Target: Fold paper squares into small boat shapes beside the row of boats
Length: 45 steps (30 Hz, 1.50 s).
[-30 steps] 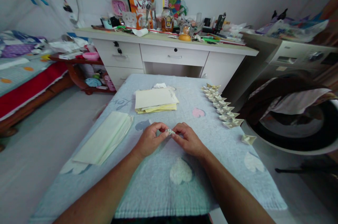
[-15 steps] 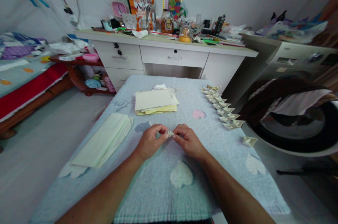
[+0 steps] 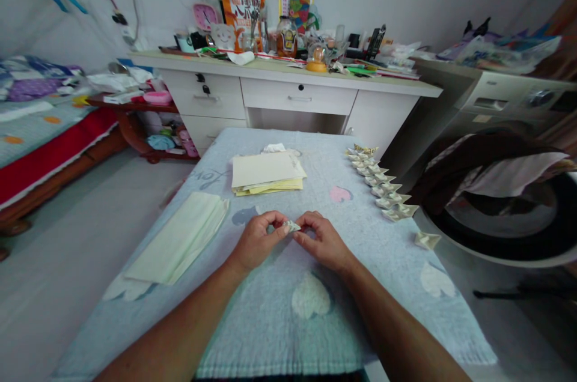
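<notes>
A small folded piece of printed paper is held above the middle of the cloth-covered table. My left hand pinches its left side between thumb and fingers. At the pointed right end, my right hand has its curled fingers and thumb closed about the tip, which shows between them. Both hands hide part of the paper. To the right stands a row of folded paper boats, with a single paper boat nearer me.
A stack of paper sheets lies beyond my hands, and pale green folded sheets lie left. A cluttered white desk stands behind the table. The washing machine is at right, its door open. A bed is at left.
The right fingertips have loosened slightly, and more of the folded paper's right tip shows. Otherwise both hands stay in place. The view has shifted very slightly.
</notes>
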### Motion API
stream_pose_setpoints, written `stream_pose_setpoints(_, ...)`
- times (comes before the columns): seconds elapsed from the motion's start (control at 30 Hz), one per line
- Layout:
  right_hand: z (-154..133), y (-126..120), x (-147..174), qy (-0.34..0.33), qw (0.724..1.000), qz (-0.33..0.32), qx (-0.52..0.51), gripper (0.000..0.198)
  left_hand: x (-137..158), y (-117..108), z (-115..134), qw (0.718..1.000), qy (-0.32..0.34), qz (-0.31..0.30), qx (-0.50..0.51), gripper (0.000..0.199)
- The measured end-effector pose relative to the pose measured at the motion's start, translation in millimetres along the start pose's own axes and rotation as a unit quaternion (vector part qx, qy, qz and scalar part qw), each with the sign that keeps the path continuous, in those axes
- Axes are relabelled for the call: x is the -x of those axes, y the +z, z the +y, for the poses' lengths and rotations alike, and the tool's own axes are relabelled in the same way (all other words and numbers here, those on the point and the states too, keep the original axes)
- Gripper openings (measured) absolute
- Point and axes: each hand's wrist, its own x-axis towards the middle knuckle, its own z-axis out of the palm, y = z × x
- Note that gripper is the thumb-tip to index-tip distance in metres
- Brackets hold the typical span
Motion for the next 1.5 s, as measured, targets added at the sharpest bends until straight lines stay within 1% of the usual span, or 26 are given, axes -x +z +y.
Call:
stream_pose_setpoints(0.23, -0.6, -1.9, -0.1, 0.007, 0.999, 0.018, -0.037, 0.016, 0.5, 3.2, 0.6, 0.999, 0.000, -0.023, 0.030, 0.020)
stream_pose_setpoints(0.3, 0.7, -2.4, 0.2, 0.016, 0.998, 0.029, -0.054, 0.017, 0.8, 3.0, 1.5, 0.999, 0.002, -0.029, 0.018, 0.021)
stream_pose_setpoints(0.43, 3.8, -1.7, 0.3, 0.031, 0.995, 0.037, -0.086, 0.018, 1.0, 1.6, 3.8, 0.999, -0.010, -0.011, -0.031, 0.019)
stream_pose_setpoints(0.63, 5.5, 1.6, 0.1, 0.033, 0.991, 0.036, -0.126, 0.022, 1.8, 0.8, 4.9, 0.999, 0.007, 0.017, -0.048, 0.020)
stream_pose_setpoints(0.73, 6.5, 2.5, 0.4, 0.035, 0.991, 0.028, -0.125, 0.021, 2.7, 1.4, 4.4, 0.998, 0.007, 0.021, -0.055, 0.021)
stream_pose_setpoints(0.93, 5.4, 1.9, 1.0, 0.033, 0.993, 0.026, -0.106, 0.018, 3.2, 1.5, 6.4, 0.998, 0.003, 0.009, -0.063, 0.019)
stream_pose_setpoints(1.17, -1.1, 0.9, 2.4, -0.007, 0.996, 0.033, -0.088, 0.023, 3.7, 0.3, 5.5, 0.998, 0.019, -0.010, -0.059, 0.022)
stream_pose_setpoints(1.3, -0.4, 0.4, 2.2, -0.011, 0.996, 0.038, -0.082, 0.024, 4.5, 3.2, 5.3, 0.998, 0.017, -0.009, -0.057, 0.022)
stream_pose_setpoints(1.4, 0.9, 0.3, 2.3, -0.009, 0.997, 0.041, -0.071, 0.023, 4.4, 4.9, 6.7, 0.999, 0.020, -0.010, -0.043, 0.016)
stream_pose_setpoints(1.5, 1.5, 1.0, 2.5, -0.011, 0.997, 0.036, -0.061, 0.022, 3.5, 4.8, 6.8, 0.999, 0.025, -0.016, -0.023, 0.017)
